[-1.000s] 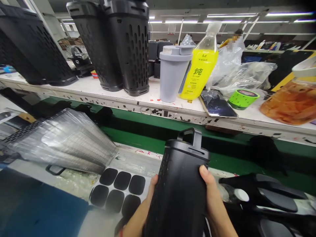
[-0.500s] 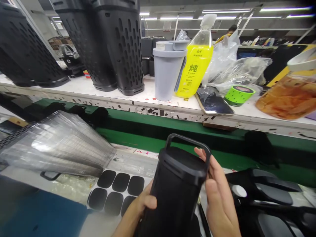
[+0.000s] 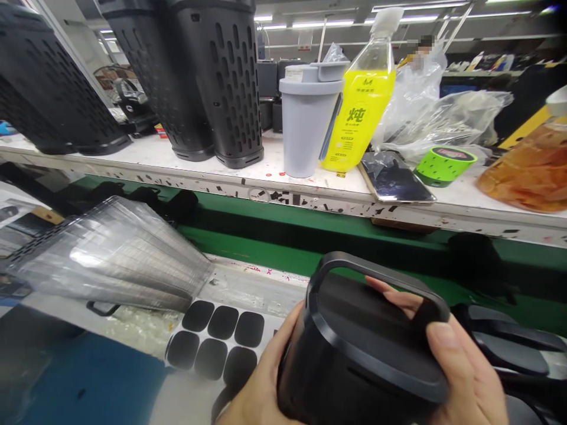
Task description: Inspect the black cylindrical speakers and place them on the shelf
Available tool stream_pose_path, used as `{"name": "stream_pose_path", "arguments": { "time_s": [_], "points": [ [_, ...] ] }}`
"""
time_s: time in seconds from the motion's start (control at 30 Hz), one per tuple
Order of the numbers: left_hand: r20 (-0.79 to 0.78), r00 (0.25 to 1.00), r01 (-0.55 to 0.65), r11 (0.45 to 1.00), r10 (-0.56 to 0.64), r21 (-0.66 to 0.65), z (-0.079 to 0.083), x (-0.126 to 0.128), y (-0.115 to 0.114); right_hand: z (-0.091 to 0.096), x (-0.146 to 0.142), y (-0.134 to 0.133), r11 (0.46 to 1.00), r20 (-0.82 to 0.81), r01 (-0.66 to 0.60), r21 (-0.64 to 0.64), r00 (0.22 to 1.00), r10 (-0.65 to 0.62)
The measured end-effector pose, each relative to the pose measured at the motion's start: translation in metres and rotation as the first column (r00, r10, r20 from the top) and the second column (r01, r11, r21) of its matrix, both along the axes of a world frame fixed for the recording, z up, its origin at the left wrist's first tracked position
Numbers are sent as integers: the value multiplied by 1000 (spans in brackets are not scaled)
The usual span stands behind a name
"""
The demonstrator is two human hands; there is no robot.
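Observation:
A black plastic housing with a raised carrying handle (image 3: 367, 366) is tilted so its rounded flat top faces me. My left hand (image 3: 266, 372) grips its left side, with most of the fingers hidden behind and under it. My right hand (image 3: 469, 372) holds the right end, thumb by the foot of the handle, fingertips showing through the handle's opening. Just left of the housing lies a white sheet of black rounded-square pads (image 3: 210, 358), partly covered by my left hand.
On the shelf ahead stand black slotted housings (image 3: 234, 88), a grey cup (image 3: 310, 130), a yellow drink bottle (image 3: 361, 118), a phone (image 3: 398, 177) and a green round tin (image 3: 445, 167). Clear plastic sleeves (image 3: 128, 254) lie left. Dark grey-panelled parts (image 3: 509, 348) sit right.
The housing has come up and to the right and tipped, showing more of its top. My right hand has closed from beside the handle onto the housing's right end.

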State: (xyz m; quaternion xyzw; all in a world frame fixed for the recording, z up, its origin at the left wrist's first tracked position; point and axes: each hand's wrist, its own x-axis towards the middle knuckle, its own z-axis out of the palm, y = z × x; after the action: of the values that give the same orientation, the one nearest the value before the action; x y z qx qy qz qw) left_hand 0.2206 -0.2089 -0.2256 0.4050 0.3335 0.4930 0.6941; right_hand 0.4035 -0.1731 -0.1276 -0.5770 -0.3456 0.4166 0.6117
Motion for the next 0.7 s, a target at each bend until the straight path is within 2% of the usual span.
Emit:
{"name": "stream_pose_path", "arguments": {
  "time_s": [0.1, 0.17, 0.23, 0.3, 0.4, 0.53, 0.7],
  "points": [
    [-3, 999, -41, 999, 42, 29, 5, 6, 0, -15, 3, 4, 994, -149, -107, -15, 983, 104],
    [83, 996, -34, 999, 33, 16, 16, 13, 4, -34, 6, 4, 976, -237, -215, 42, 947, 219],
    [209, 978, 11, 1000, -10, -3, 29, 19, 10, -57, 4, 0, 956, -252, -287, 64, 922, 293],
    [293, 956, 16, 1000, -10, -18, 38, 24, 17, -79, -3, -12, 950, -242, -311, 7, 922, 304],
    [292, 954, -42, 995, 66, -88, 41, 26, 23, -103, -17, -37, 934, -265, -345, -93, 913, 310],
    [198, 966, -113, 958, 168, -262, 29, 26, 23, -114, -23, -56, 905, -227, -412, -103, 896, 382],
    [131, 967, -158, 921, 217, -357, 20, 28, 21, -114, -12, -49, 878, -197, -438, -194, 894, 402]
  ]
}}
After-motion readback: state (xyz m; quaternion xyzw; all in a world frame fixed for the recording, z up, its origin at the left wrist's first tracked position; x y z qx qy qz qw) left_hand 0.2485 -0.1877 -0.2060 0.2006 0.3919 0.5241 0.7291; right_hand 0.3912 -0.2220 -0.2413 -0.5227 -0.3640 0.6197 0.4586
